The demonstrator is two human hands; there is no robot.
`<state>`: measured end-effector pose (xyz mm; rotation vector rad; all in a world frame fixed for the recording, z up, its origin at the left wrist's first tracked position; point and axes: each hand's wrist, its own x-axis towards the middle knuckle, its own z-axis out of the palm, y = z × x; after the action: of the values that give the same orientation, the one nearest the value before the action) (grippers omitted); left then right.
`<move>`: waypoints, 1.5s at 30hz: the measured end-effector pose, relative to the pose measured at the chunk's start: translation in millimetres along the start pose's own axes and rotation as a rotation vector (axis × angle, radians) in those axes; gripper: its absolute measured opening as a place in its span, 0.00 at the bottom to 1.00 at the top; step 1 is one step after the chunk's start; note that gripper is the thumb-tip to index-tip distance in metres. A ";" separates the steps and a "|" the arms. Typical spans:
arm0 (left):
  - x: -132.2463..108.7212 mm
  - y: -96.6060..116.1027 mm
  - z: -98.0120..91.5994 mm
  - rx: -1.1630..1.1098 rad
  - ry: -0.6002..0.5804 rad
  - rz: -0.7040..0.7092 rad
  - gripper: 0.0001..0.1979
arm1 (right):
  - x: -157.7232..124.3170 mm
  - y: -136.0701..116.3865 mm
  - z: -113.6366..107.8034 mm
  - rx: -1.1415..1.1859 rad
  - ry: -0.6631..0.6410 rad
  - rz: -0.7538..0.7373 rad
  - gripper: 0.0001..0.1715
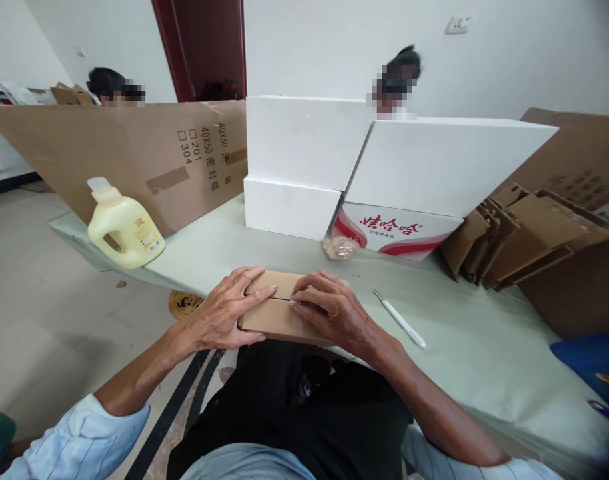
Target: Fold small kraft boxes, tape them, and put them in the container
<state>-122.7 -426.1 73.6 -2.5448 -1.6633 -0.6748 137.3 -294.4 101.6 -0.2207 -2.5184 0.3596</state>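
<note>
A small brown cardboard box [271, 317] lies at the table's near edge, its two top flaps meeting along a seam. My left hand [229, 310] grips the box's left end, thumb on top and fingers around the sides. On the right half of the top, my right hand [329, 303] has its fingers pinched together at the seam. A tiny whitish bit shows at those fingertips, too small to name. To the right of the box lies a white-handled craft knife [401, 321]. Just beyond the box sits a crumpled clear plastic bundle [340, 248].
On the pale green table [484, 333] stand white boxes [309, 143] at the back and a yellow detergent jug [127, 227] at left. A large carton [194, 167] stands behind the jug, folded cardboard [534, 227] at right. Two people [397, 77] are partly visible beyond.
</note>
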 end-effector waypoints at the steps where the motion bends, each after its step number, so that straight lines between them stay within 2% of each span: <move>1: 0.1 0.0 0.0 -0.003 0.000 -0.003 0.50 | 0.2 -0.3 1.0 0.009 0.021 -0.009 0.09; 4: 0.5 0.3 0.1 -0.011 0.009 -0.005 0.49 | -0.9 -2.5 1.5 0.045 0.060 -0.030 0.10; 12: -0.7 2.2 -0.1 -0.002 0.018 0.007 0.51 | -5.5 -10.9 -1.0 0.074 0.066 -0.022 0.12; 18: -2.2 1.2 3.4 0.004 0.036 0.005 0.52 | -9.5 -28.0 1.6 0.086 0.054 -0.029 0.10; 22: -3.6 0.2 5.3 0.010 0.026 0.012 0.51 | -17.0 -25.8 -18.4 0.222 0.060 0.025 0.08; 24: -4.3 0.7 6.2 0.003 0.028 0.006 0.51 | -21.9 -8.3 -36.0 0.313 0.144 0.126 0.09; 27: -4.5 3.1 7.8 -0.018 0.042 -0.004 0.49 | -30.0 36.9 -59.4 0.378 0.296 0.321 0.13; 31: -5.0 6.4 11.2 -0.047 0.065 -0.022 0.47 | -38.5 106.9 -71.9 0.311 0.348 0.484 0.17; 35: -7.9 7.2 15.4 -0.043 0.070 -0.043 0.46 | -43.0 167.4 -68.3 0.163 0.307 0.513 0.17; 39: -9.2 5.3 17.7 -0.046 0.076 -0.041 0.44 | -46.9 220.6 -55.1 0.002 0.253 0.487 0.15; 45: -7.1 -3.3 23.1 -0.052 0.095 -0.010 0.34 | -47.5 284.5 -28.0 -0.233 0.191 0.428 0.14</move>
<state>-120.1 -425.0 49.4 -2.4973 -1.6503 -0.8366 214.2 -29.5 12.9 -0.8517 -2.3066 0.1965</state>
